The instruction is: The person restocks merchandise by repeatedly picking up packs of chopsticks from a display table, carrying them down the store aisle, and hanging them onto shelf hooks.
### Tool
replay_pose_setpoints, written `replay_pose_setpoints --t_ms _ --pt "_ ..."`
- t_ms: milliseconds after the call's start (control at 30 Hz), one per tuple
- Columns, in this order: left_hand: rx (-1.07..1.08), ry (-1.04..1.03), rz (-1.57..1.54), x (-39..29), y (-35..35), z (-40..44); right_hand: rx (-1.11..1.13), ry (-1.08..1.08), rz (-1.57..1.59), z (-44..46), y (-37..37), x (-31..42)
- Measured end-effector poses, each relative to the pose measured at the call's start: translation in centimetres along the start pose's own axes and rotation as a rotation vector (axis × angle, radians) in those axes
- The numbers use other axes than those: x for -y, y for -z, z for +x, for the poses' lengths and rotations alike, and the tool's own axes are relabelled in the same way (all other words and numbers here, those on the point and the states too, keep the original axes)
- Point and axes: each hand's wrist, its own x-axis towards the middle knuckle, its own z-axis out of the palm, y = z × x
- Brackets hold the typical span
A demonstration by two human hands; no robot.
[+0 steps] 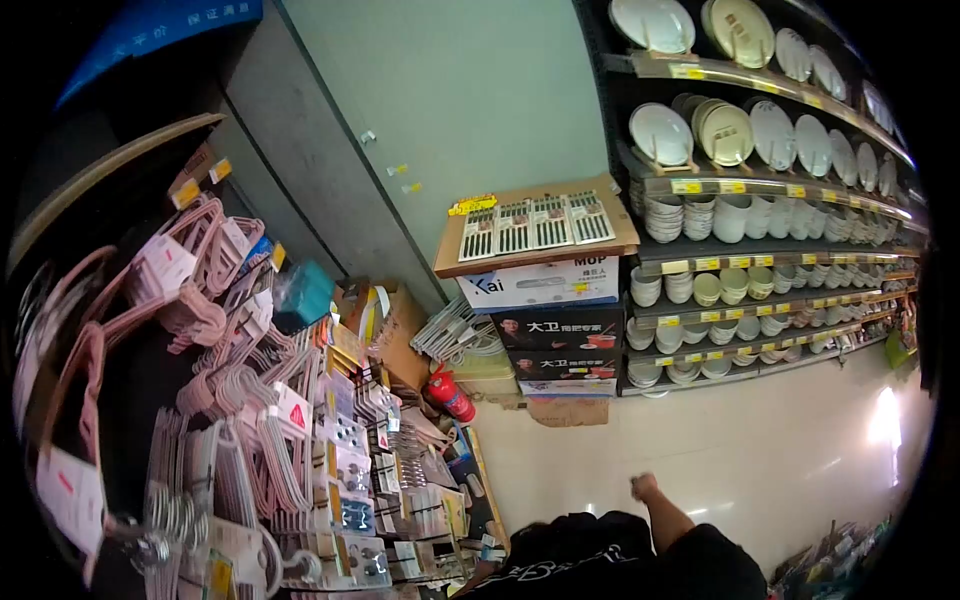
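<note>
My right hand (645,487) is held out in front of my black shirt (590,555), above the pale floor. Its fingers look curled closed. A small dark spot shows at the fingers, too small to name. No shelf or item touches this hand. At the lower left edge of the shirt a bit of my left arm may show, but the left hand is out of sight beside the hanging goods. Nearest on that side are packaged small goods (360,515) on hooks.
Pink clothes hangers (280,460) crowd the left rack. A red fire extinguisher (451,394) stands by stacked mop boxes (558,335), topped by packs of chopsticks-like sticks (537,225). Shelves of bowls (735,285) and plates (660,135) line the right. More goods (835,565) lie lower right.
</note>
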Motion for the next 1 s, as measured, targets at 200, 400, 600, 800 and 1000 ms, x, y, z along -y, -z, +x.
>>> replay_pose_setpoints --t_ms 200,400,600,800,1000 --pt "0.553 -0.797 -1.894 -4.6 10.2 10.8 0.014 0.113 1.010 1.9 22.8 25.2" --pt "-0.694 -0.576 -1.172 -19.7 30.5 20.1 0.000 0.429 0.642 4.1 32.2 37.0" --pt "-1.187 -0.842 -0.667 -40.2 53.4 12.8 -0.107 0.691 0.606 9.7 41.2 44.2" --pt "-1.283 -0.202 0.044 -49.8 63.3 12.1 -0.043 0.703 1.043 12.9 48.0 50.8" --pt "-1.256 -0.252 -0.109 -51.9 63.2 11.3 0.282 0.716 1.196 18.7 49.6 51.2"
